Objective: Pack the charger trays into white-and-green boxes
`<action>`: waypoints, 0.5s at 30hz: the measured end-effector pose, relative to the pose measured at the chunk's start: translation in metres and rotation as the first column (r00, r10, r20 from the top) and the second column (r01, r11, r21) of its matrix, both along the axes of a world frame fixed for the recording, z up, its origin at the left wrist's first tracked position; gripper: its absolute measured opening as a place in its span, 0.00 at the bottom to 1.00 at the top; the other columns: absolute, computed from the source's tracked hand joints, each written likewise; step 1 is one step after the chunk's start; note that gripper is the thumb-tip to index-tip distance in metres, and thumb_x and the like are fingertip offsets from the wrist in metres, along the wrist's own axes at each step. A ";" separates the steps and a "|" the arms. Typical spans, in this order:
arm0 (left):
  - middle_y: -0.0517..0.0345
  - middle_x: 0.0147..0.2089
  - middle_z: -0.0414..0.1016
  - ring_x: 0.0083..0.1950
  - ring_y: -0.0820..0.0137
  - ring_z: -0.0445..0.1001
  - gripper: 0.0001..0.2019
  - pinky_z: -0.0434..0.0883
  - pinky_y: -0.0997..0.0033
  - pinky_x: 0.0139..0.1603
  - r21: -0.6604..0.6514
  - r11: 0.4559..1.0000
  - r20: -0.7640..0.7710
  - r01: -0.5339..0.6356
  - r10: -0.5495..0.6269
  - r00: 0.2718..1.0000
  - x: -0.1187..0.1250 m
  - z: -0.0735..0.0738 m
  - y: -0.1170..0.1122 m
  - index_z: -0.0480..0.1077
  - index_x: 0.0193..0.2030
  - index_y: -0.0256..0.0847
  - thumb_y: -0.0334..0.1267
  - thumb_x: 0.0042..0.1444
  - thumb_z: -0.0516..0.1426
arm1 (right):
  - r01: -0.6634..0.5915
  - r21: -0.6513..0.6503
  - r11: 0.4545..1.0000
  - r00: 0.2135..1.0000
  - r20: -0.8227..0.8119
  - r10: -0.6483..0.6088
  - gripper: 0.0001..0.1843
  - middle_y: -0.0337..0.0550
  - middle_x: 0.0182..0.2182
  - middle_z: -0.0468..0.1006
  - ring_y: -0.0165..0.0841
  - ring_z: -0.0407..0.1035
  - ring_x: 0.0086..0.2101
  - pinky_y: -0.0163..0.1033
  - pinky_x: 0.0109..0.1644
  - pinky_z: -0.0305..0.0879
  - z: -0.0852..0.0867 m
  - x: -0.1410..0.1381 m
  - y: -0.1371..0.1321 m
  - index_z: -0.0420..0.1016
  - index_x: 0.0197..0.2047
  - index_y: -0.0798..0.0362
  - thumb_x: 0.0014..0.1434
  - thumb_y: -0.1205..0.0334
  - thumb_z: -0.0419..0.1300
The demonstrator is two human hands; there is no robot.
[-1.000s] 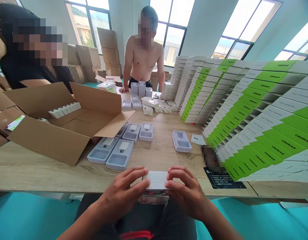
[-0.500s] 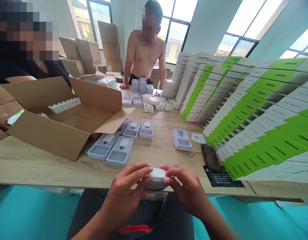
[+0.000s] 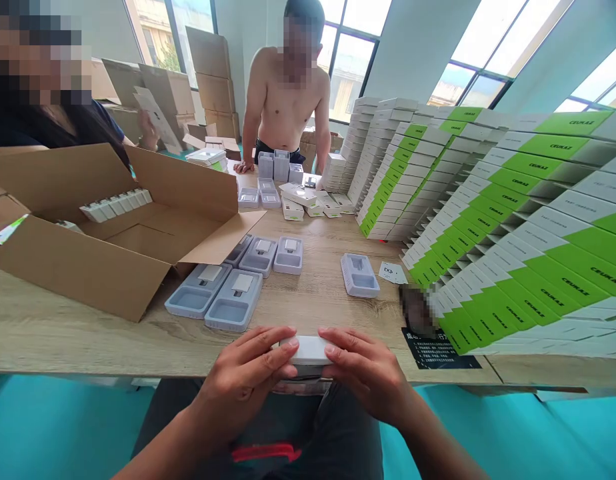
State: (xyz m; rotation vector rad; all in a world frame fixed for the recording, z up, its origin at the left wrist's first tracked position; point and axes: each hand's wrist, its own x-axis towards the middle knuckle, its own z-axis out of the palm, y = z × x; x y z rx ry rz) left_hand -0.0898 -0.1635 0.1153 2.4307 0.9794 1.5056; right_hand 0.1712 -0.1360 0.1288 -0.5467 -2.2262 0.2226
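Note:
My left hand [image 3: 243,380] and my right hand [image 3: 363,370] hold a small white rounded device [image 3: 307,350] between their fingers, just above the front edge of the wooden table [image 3: 113,340]. Its lower side is hidden by my fingers. Several grey-blue plastic tray inserts lie in front of my left hand, the nearest [image 3: 233,300] almost touching my fingertips' side. Another insert [image 3: 359,275] sits farther off, ahead of my right hand.
An open cardboard carton [image 3: 113,233] stands at the left. Tall stacks of white-and-green product boxes [image 3: 518,227] fill the right. A black printed card [image 3: 438,348] lies by them. A shirtless co-worker [image 3: 283,87] leans at the far end; a seated person [image 3: 48,87] is at the left.
My hands have turned the white device, which now shows edge-on rather than flat. The seated person's hand now holds up a pale sheet at the back left.

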 end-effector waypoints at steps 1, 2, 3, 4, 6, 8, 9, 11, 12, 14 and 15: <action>0.46 0.55 0.84 0.55 0.64 0.82 0.15 0.78 0.63 0.60 0.025 1.000 -0.016 0.018 -0.018 1.000 -0.002 -0.002 0.002 0.76 0.59 0.41 0.30 0.66 0.62 | 0.002 0.018 1.000 1.000 -0.006 -0.002 0.19 0.57 0.52 0.84 0.40 0.80 0.52 0.48 0.54 0.80 -0.003 0.001 0.000 0.71 0.63 0.48 0.70 0.65 0.61; 0.45 0.55 0.84 0.55 0.63 0.82 0.17 0.79 0.61 0.59 0.046 0.998 -0.035 0.033 -0.031 0.999 -0.003 -0.004 0.003 0.75 0.60 0.41 0.30 0.65 0.63 | 0.005 0.035 0.999 1.000 -0.012 -0.004 0.20 0.57 0.52 0.84 0.40 0.80 0.52 0.48 0.53 0.80 -0.005 0.001 0.001 0.71 0.64 0.48 0.69 0.65 0.62; 0.44 0.55 0.83 0.55 0.62 0.82 0.19 0.80 0.60 0.58 0.069 0.997 -0.053 0.040 -0.036 0.998 -0.004 -0.006 0.004 0.74 0.61 0.41 0.29 0.64 0.64 | 0.006 0.047 0.999 1.000 -0.016 -0.006 0.22 0.57 0.52 0.84 0.40 0.80 0.52 0.48 0.53 0.80 -0.007 0.002 0.001 0.71 0.64 0.47 0.69 0.66 0.63; 0.43 0.56 0.83 0.55 0.60 0.82 0.21 0.80 0.59 0.58 0.093 0.995 -0.070 0.043 -0.037 0.997 -0.006 -0.008 0.005 0.73 0.62 0.41 0.28 0.63 0.65 | 0.007 0.055 0.998 1.000 -0.018 -0.006 0.23 0.56 0.52 0.84 0.41 0.80 0.52 0.48 0.53 0.80 -0.010 0.002 0.001 0.71 0.64 0.47 0.68 0.66 0.64; 0.42 0.56 0.83 0.56 0.59 0.82 0.23 0.81 0.58 0.56 0.142 0.989 -0.097 0.048 -0.034 0.995 -0.007 -0.011 0.007 0.72 0.64 0.41 0.27 0.62 0.65 | 0.008 0.056 0.998 1.000 -0.016 -0.007 0.25 0.56 0.54 0.83 0.41 0.80 0.52 0.48 0.53 0.80 -0.013 0.003 0.000 0.70 0.65 0.45 0.67 0.67 0.65; 0.41 0.55 0.83 0.57 0.58 0.81 0.22 0.81 0.57 0.56 0.184 0.981 -0.104 0.063 -0.044 0.994 -0.006 -0.015 0.009 0.72 0.64 0.40 0.27 0.63 0.64 | 0.018 0.046 0.999 1.000 -0.016 -0.018 0.25 0.56 0.55 0.83 0.41 0.79 0.52 0.48 0.53 0.80 -0.016 0.004 -0.002 0.70 0.65 0.45 0.67 0.67 0.65; 0.40 0.55 0.83 0.57 0.58 0.81 0.21 0.81 0.57 0.55 0.189 0.980 -0.095 0.068 -0.050 0.994 -0.005 -0.019 0.010 0.73 0.63 0.40 0.27 0.64 0.63 | 0.029 0.039 0.999 0.999 -0.022 -0.028 0.24 0.56 0.55 0.82 0.40 0.79 0.52 0.48 0.53 0.80 -0.017 0.004 -0.003 0.71 0.65 0.45 0.68 0.67 0.64; 0.41 0.55 0.83 0.57 0.60 0.81 0.19 0.81 0.59 0.55 0.157 0.986 -0.026 0.061 -0.057 0.998 -0.001 -0.029 0.009 0.73 0.62 0.42 0.27 0.65 0.61 | 0.052 0.018 0.998 0.998 -0.038 -0.052 0.21 0.56 0.55 0.82 0.40 0.79 0.52 0.47 0.52 0.81 -0.018 0.002 -0.004 0.72 0.63 0.45 0.69 0.68 0.62; 0.41 0.57 0.82 0.57 0.60 0.81 0.19 0.80 0.59 0.56 0.113 0.992 0.043 0.053 -0.058 0.997 0.002 -0.035 0.008 0.71 0.63 0.43 0.29 0.66 0.61 | 0.062 0.008 0.998 0.997 -0.048 -0.062 0.20 0.56 0.55 0.83 0.40 0.79 0.52 0.46 0.51 0.81 -0.019 0.001 -0.005 0.73 0.62 0.45 0.69 0.68 0.62; 0.42 0.60 0.80 0.59 0.61 0.81 0.20 0.79 0.59 0.57 -0.046 0.998 0.211 0.049 -0.038 0.977 0.007 -0.046 0.004 0.67 0.66 0.47 0.35 0.68 0.61 | 0.068 -0.012 0.998 0.995 -0.076 -0.069 0.18 0.55 0.54 0.83 0.39 0.79 0.52 0.45 0.51 0.81 -0.019 -0.001 -0.007 0.74 0.61 0.46 0.70 0.68 0.61; 0.42 0.61 0.80 0.59 0.61 0.81 0.21 0.79 0.60 0.57 -0.141 0.987 0.287 0.071 -0.028 0.958 0.009 -0.050 0.001 0.65 0.67 0.47 0.39 0.69 0.60 | 0.067 -0.027 0.997 0.993 -0.091 -0.069 0.18 0.55 0.54 0.83 0.39 0.79 0.52 0.44 0.51 0.81 -0.020 -0.001 -0.007 0.74 0.60 0.45 0.70 0.67 0.61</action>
